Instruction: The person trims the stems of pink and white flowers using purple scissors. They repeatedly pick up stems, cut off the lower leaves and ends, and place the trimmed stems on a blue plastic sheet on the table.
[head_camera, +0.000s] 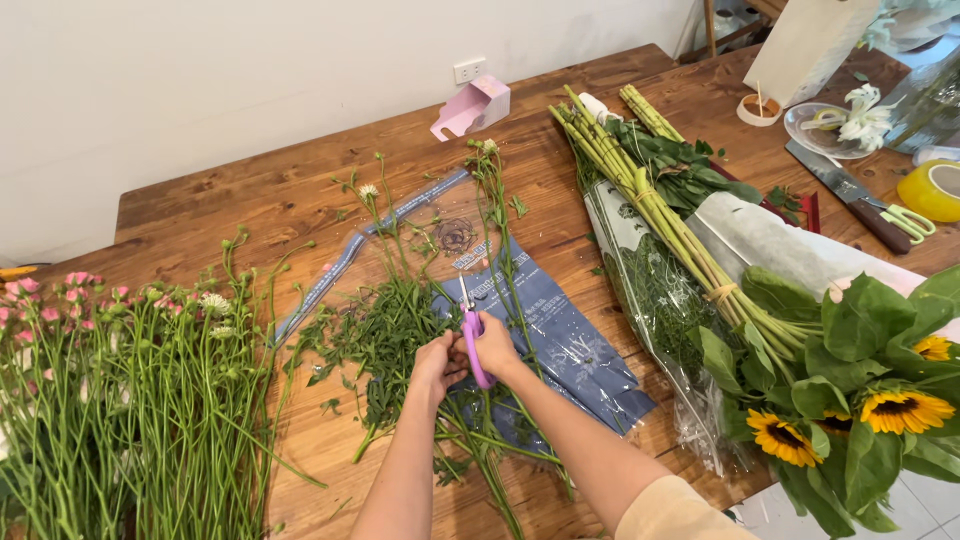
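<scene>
centre frame | right hand (497, 347) grips scissors (470, 330) | left hand (437, 362) pinches stems (480, 440) | risk: blades near left fingers, nick; wrong stem cut

R grip (492, 348) closed on purple-handled scissors (470, 330), blades pointing away. L grip (437, 363) just beside it, pinching green stems (470, 425) over blue plastic sleeve (560, 340). Leaf trimmings (375, 340) just L of grips. Pink flower bunch (130, 390) far L, sunflowers (860, 410) far R, all on wooden counter (270, 190).
</scene>
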